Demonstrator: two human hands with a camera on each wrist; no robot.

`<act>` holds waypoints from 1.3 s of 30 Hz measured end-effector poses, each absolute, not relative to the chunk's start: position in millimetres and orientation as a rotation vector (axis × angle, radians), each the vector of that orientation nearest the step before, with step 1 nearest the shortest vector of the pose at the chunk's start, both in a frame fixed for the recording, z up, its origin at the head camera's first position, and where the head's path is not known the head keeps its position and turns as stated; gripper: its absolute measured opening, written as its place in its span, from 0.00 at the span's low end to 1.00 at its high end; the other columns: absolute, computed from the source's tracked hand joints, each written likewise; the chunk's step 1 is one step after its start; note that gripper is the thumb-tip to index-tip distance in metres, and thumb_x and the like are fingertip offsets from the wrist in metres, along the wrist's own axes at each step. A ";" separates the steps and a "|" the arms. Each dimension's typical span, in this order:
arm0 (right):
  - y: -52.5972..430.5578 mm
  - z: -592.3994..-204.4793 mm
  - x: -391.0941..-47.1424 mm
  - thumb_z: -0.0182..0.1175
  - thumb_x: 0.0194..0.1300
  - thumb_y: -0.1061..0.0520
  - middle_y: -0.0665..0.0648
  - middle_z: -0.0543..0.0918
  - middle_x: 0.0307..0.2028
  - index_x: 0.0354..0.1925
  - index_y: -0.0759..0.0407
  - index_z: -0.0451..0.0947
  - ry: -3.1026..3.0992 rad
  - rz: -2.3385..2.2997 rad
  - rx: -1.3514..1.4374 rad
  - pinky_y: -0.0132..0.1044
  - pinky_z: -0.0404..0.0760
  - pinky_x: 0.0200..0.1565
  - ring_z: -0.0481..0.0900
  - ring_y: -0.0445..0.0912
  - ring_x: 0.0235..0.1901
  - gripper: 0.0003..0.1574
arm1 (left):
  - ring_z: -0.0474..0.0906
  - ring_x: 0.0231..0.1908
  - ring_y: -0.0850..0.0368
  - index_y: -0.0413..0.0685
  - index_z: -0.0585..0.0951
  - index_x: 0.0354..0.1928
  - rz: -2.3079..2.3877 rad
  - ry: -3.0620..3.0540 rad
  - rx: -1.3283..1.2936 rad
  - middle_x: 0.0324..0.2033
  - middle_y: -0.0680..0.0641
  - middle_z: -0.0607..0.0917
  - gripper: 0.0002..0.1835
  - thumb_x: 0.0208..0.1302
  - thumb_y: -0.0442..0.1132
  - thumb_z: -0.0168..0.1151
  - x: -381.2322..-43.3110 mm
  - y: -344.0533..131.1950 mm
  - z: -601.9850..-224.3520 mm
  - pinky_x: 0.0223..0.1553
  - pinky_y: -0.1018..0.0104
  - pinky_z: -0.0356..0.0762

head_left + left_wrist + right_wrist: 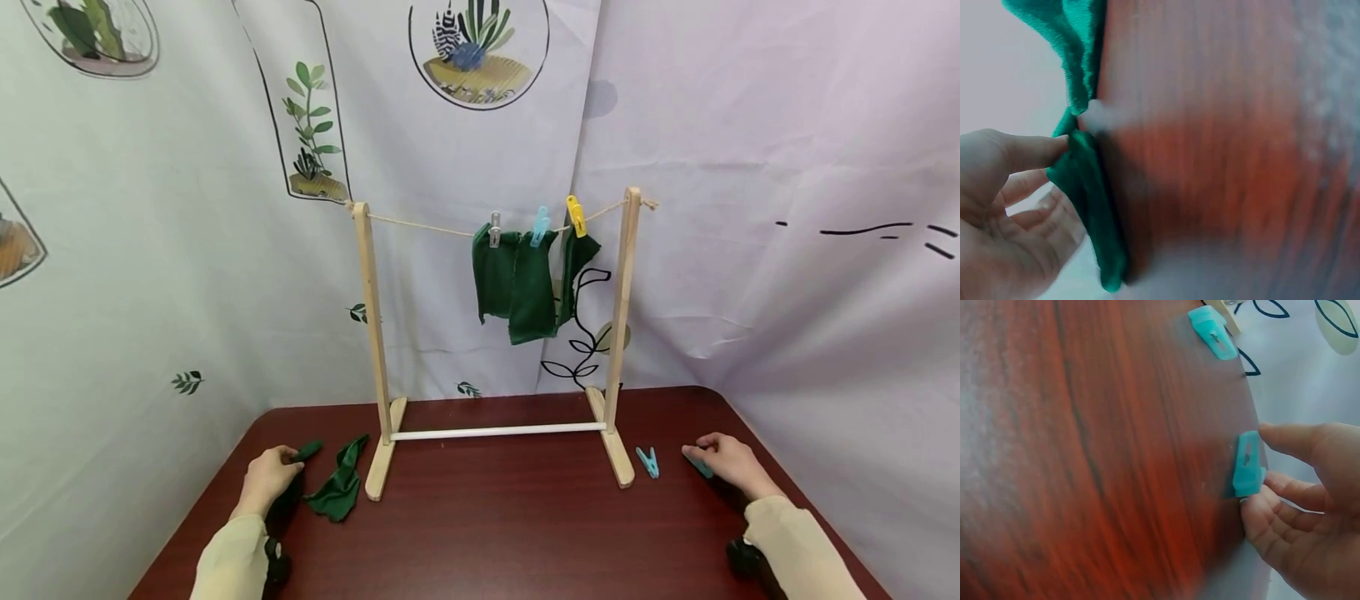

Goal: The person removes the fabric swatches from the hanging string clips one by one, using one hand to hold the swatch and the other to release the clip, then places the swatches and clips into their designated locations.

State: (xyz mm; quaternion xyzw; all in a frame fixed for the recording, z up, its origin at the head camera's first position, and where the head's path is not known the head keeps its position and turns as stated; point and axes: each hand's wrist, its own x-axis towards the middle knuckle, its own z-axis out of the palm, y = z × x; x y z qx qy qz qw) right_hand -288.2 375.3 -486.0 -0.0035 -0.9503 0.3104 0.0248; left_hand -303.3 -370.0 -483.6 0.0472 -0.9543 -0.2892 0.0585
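In the head view my left hand [267, 479] pinches a green cloth [307, 451] on the table's left side. The left wrist view shows the thumb pressed on this cloth [1088, 187]. A second crumpled green cloth [339, 487] lies just to its right. Over on the right, my right hand [731, 462] holds a light blue clothespin [1248, 464] between thumb and fingers, low at the tabletop. Another light blue clothespin [648, 462] lies left of that hand. Green cloths [533, 292] hang from the line under a clear clothespin [495, 230], a blue clothespin [540, 227] and a yellow clothespin [576, 216].
A wooden drying rack [372, 317] stands at the table's back middle, with a string [423, 225] between its posts and a white bar [498, 432] low down. Its feet reach forward on the dark red table [495, 533]. A printed curtain [465, 150] hangs close behind.
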 end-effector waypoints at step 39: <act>298.7 -351.1 -282.6 0.55 0.77 0.44 0.70 0.81 0.54 0.64 0.66 0.74 -2.612 0.940 0.273 0.60 0.78 0.49 0.79 0.65 0.53 0.32 | 0.84 0.45 0.39 0.39 0.80 0.59 -0.902 -2.503 -0.259 0.47 0.36 0.85 0.18 0.75 0.43 0.59 -305.1 -267.6 -357.7 0.40 0.44 0.82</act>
